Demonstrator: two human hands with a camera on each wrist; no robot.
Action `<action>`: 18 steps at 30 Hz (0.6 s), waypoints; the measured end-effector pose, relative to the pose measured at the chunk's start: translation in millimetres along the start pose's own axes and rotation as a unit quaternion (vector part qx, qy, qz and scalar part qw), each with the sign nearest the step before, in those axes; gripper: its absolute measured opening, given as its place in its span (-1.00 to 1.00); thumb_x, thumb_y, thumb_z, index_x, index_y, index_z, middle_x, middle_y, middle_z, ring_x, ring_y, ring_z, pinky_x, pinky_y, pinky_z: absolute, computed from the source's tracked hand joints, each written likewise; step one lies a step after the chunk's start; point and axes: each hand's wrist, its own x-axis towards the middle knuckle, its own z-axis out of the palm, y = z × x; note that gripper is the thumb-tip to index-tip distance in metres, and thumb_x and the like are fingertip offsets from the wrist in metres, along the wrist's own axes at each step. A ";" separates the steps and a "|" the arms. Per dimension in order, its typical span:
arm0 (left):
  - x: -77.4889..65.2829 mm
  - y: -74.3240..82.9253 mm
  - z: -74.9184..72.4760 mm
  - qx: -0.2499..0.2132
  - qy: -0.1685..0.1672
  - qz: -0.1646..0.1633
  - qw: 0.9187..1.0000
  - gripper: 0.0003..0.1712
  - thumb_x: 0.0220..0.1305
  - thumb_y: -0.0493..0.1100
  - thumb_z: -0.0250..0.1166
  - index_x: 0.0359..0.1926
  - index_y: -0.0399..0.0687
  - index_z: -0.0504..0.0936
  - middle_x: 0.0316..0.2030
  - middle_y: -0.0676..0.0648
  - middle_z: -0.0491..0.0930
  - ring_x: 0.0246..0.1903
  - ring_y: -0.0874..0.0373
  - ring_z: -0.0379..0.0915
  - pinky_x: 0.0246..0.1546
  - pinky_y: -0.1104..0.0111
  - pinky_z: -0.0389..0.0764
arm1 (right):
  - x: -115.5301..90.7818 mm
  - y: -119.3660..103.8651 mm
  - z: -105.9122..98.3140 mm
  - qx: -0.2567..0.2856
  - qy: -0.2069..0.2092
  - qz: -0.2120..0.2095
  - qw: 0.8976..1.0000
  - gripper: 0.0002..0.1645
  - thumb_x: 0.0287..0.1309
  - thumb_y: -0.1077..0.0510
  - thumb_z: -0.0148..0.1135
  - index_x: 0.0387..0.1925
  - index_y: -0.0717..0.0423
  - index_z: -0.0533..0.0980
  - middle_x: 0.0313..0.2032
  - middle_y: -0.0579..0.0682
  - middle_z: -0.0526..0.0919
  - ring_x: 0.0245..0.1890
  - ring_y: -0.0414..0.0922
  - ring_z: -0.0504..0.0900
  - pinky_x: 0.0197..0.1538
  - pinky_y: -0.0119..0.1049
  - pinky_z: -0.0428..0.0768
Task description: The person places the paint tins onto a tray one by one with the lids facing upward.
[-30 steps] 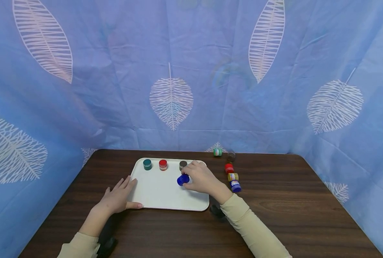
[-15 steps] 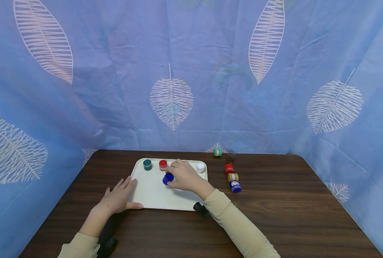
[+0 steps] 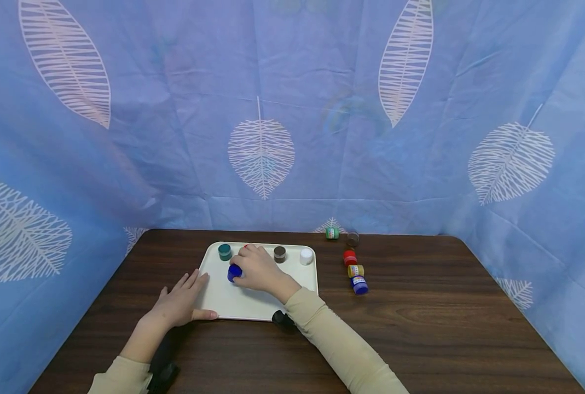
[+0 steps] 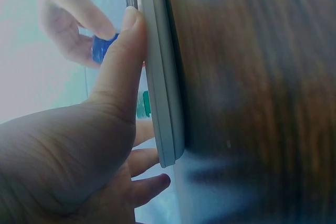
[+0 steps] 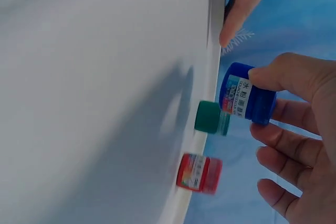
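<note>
My right hand (image 3: 260,269) pinches a blue paint jar (image 5: 245,94) between thumb and fingers, holding it above the white tray (image 3: 253,307). The jar's label faces the camera in the right wrist view. My left hand (image 3: 180,302) rests at the tray's near-left corner with fingers spread, its thumb along the front rim. Along the tray's back edge stand a dark green paint jar (image 3: 225,252), a red paint jar (image 5: 198,172), a dark brown paint jar (image 3: 279,254) and a white paint jar (image 3: 306,256). In the head view my right hand mostly hides the red one.
Right of the tray, on the dark wooden table (image 3: 420,306), more jars form a line: a red jar (image 3: 350,258), a yellow jar (image 3: 355,271) and a blue jar (image 3: 359,285). Behind them are a light green jar (image 3: 332,233) and a dark jar (image 3: 353,239). A blue curtain hangs behind.
My right hand has carried the blue paint jar leftward over the tray, from in front of the brown jar to near the dark green one. The left hand has stayed put.
</note>
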 end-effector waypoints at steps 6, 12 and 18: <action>0.1 -0.2 -0.6 0.006 -0.001 0.001 1.000 0.34 -0.14 0.56 0.28 0.47 -0.20 0.12 0.46 -0.42 0.04 0.42 -0.44 -0.03 0.14 -0.54 0.03 | 12.2 -8.1 7.1 -0.007 0.006 0.004 1.000 -0.52 0.08 -0.20 0.34 0.02 -0.16 0.62 -0.08 -0.14 0.67 -0.04 -0.16 0.54 0.06 -0.25 0.51; -0.5 -0.4 -0.5 0.007 -0.003 -0.001 1.000 0.34 -0.12 0.55 0.29 0.47 -0.23 0.12 0.46 -0.41 0.05 0.43 -0.42 -0.04 0.14 -0.54 0.02 | 21.9 -17.0 10.4 -0.010 -0.016 0.001 1.000 -0.54 0.12 -0.19 0.32 0.04 -0.18 0.61 -0.06 -0.13 0.66 -0.06 -0.16 0.55 -0.04 -0.28 0.55; 0.2 0.4 -1.0 0.008 -0.003 0.000 1.000 0.36 -0.13 0.57 0.28 0.47 -0.25 0.12 0.46 -0.41 0.05 0.42 -0.41 -0.03 0.14 -0.54 0.03 | 29.1 -21.7 12.4 0.000 -0.022 0.005 1.000 -0.57 0.13 -0.16 0.32 0.03 -0.18 0.62 -0.08 -0.14 0.66 -0.09 -0.16 0.55 -0.09 -0.31 0.54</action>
